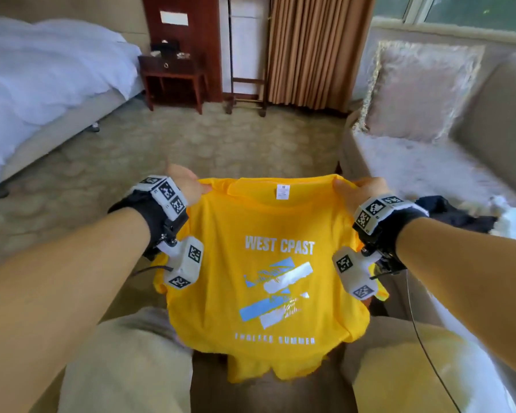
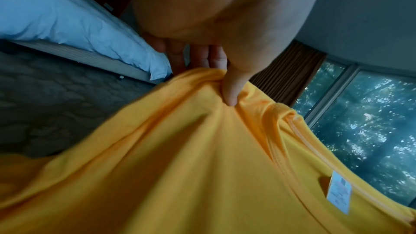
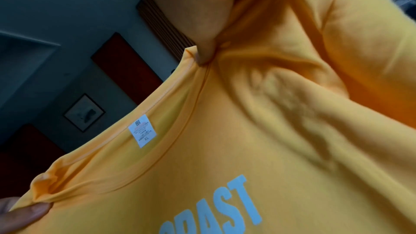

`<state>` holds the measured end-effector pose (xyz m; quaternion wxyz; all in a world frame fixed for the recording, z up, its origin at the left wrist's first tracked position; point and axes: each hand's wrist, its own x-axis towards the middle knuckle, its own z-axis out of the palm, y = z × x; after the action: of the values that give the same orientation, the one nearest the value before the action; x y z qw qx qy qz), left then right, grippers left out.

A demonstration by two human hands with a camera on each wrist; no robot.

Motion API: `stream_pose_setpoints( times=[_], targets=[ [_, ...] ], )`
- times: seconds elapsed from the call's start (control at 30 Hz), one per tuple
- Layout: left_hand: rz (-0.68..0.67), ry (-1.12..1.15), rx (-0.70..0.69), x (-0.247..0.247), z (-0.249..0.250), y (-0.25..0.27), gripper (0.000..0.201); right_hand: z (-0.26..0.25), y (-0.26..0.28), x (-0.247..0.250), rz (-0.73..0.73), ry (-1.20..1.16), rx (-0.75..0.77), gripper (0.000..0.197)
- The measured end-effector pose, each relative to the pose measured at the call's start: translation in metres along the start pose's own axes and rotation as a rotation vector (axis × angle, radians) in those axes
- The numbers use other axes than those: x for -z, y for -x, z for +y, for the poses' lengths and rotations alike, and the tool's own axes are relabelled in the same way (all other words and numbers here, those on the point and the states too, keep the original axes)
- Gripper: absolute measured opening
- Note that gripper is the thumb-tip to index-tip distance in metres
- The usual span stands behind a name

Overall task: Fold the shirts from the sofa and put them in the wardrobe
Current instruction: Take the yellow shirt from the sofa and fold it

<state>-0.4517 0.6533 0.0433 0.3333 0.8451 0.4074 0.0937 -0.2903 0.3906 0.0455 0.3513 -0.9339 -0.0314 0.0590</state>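
A yellow T-shirt (image 1: 265, 281) with white and blue print hangs in the air in front of me, print side toward me, its hem dangling between my knees. My left hand (image 1: 188, 186) pinches the left shoulder beside the collar; in the left wrist view its thumb (image 2: 231, 86) presses on the yellow T-shirt (image 2: 180, 166). My right hand (image 1: 358, 189) pinches the right shoulder, thumb (image 3: 206, 54) on the collar seam of the yellow T-shirt (image 3: 270, 131). A white label (image 1: 282, 192) shows inside the neck. More clothes, dark and white (image 1: 459, 216), lie on the sofa behind my right wrist.
The grey sofa (image 1: 414, 168) with a pale cushion (image 1: 420, 90) runs along the right. A bed with white bedding (image 1: 42, 84) fills the left. A dark wooden nightstand (image 1: 173, 79) and brown curtains (image 1: 313, 49) stand ahead across open carpet (image 1: 191, 138).
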Motion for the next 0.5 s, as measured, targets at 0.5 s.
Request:
stream_pose_setpoints(
  times=[0.5],
  targets=[
    [-0.092,-0.300,0.206,-0.096,-0.061,-0.138,0.064,0.019,-0.119,-0.142,-0.126,0.317,-0.146,0.055]
  ],
)
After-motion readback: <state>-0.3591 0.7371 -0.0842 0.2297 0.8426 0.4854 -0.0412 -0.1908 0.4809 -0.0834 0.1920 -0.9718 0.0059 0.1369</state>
